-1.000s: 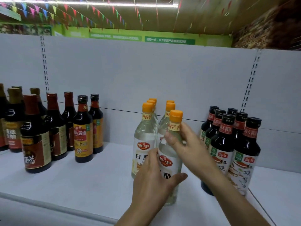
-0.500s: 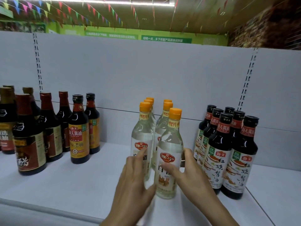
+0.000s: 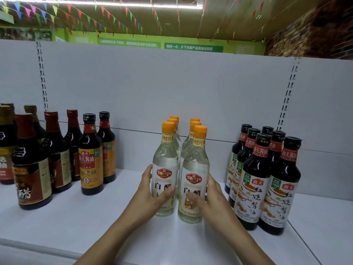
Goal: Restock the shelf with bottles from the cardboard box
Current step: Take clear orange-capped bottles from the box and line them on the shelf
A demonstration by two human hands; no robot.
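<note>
Fingers [image 3: 147, 172] of the left hand [image 3: 149, 197] wrap the far side of the left bottle [image 3: 164, 165], with the thumb laid across the front of its white label. The right hand [image 3: 214, 201] grips the right bottle [image 3: 195, 163] the same way: its fingers reach round the outer side and its thumb presses on the lower label. Both hands hold low on the bodies, and both forearms come up from the bottom edge of the view.

Both bottles are clear, hold colourless liquid, and carry orange caps and a red badge above black characters. They stand upright on the white shelf [image 3: 86, 226], just beside each other with a thin gap between them, the right one a little nearer the shelf's front edge. Each heads a row of rear bottles [image 3: 195, 123] of the same kind, running back toward the grey back panel [image 3: 172, 83]; of those only caps and shoulders show.

Near the right wrist stands the right group [image 3: 256, 169], dark bottles with black caps and pale picture labels. Well apart on the other side stands the left group [image 3: 89, 155], dark bottles with yellow or brown labels, some capped black and some red-brown.

Above the panel hang coloured pennants [image 3: 55, 10], with a green banner [image 3: 193, 47] behind and a brick wall [image 3: 315, 35] at the right.
</note>
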